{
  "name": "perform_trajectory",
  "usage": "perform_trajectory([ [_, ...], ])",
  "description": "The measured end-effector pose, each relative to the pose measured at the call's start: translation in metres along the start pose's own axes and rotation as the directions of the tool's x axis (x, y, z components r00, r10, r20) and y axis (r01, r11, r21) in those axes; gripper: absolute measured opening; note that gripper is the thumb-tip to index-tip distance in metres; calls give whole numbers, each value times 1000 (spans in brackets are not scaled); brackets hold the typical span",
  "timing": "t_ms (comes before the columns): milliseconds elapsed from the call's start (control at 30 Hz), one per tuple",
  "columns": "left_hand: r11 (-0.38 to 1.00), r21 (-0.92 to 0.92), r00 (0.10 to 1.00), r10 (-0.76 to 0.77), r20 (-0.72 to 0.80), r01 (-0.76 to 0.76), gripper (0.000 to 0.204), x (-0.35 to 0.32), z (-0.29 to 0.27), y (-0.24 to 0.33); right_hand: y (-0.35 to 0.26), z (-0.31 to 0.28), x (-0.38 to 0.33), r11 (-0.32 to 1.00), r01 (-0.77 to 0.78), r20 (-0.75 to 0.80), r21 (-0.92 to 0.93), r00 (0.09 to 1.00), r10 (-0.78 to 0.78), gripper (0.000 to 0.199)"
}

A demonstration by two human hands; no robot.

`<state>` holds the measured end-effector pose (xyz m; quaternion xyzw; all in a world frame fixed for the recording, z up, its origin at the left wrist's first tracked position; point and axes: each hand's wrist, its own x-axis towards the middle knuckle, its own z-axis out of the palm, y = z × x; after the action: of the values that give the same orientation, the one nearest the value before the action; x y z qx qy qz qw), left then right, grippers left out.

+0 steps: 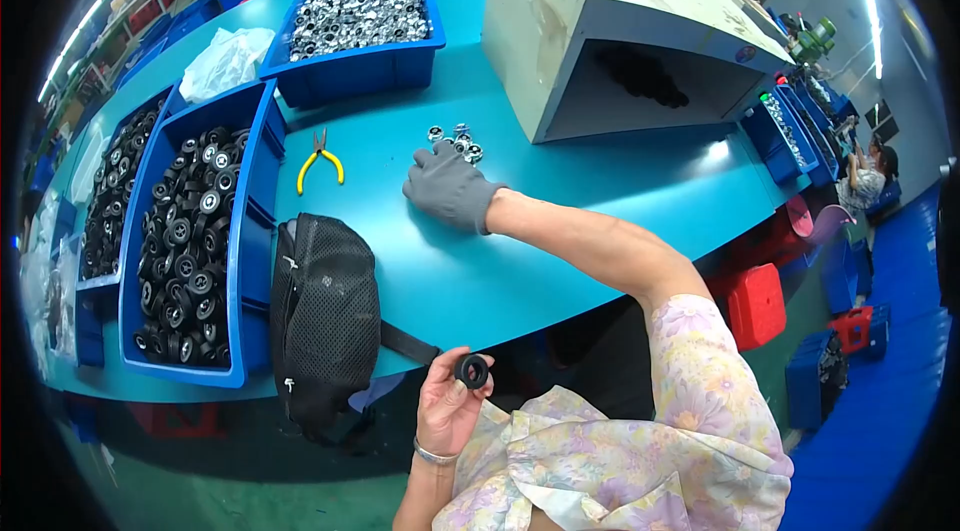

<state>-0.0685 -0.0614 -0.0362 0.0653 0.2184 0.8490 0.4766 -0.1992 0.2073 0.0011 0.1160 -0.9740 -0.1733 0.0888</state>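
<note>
Near my body, below the table's front edge, my left hand [447, 413] is bare and pinches a small black rubber tyre [471, 371], its open centre turned upward. My right hand [450, 189], in a grey glove, reaches across over the table. Its fingers are at a small cluster of silver wheel hubs [463, 144]. The back of the glove hides the fingertips, so whether a hub is between them does not show. Left of the glove lie pliers [320, 163] with yellow handles, their jaws pointing away from me.
A black mesh bag [330, 316] lies at the table's front edge. Blue bins hold black wheels [190, 251] at left and silver hubs [360, 11] behind. A cream metal box [535, 41] with an open front stands at back right. Other people [868, 176] sit farther off.
</note>
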Motion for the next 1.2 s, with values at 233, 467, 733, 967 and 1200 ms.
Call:
perform_trajectory([
  [233, 1000, -14, 1000, 22, 20, -22, 46, 8, 10, 2, -34, -43, -91, -238, -246, 311, 940, 903, 295, 28],
  [467, 995, 95, 1000, 11, 2, -11, 47, 17, 20, -7, -84, -58, -180, -827, -25, 427, 562, 865, 264, 40],
  [733, 972, 225, 996, -82, 26, 74, 50, 13, 42, -33, -110, -85, -238, -591, -16, 390, 807, 765, 512, 31],
  [967, 949, 309, 997, -72, 3, 68, 48, 10, 67, -50, -116, -98, -256, 126, -61, -35, 990, 767, 640, 33],
  [1200, 931, 351, 993, -115, 15, 103, 48, 11, 76, -59, -117, -96, -272, 156, -49, -70, 987, 736, 674, 35],
])
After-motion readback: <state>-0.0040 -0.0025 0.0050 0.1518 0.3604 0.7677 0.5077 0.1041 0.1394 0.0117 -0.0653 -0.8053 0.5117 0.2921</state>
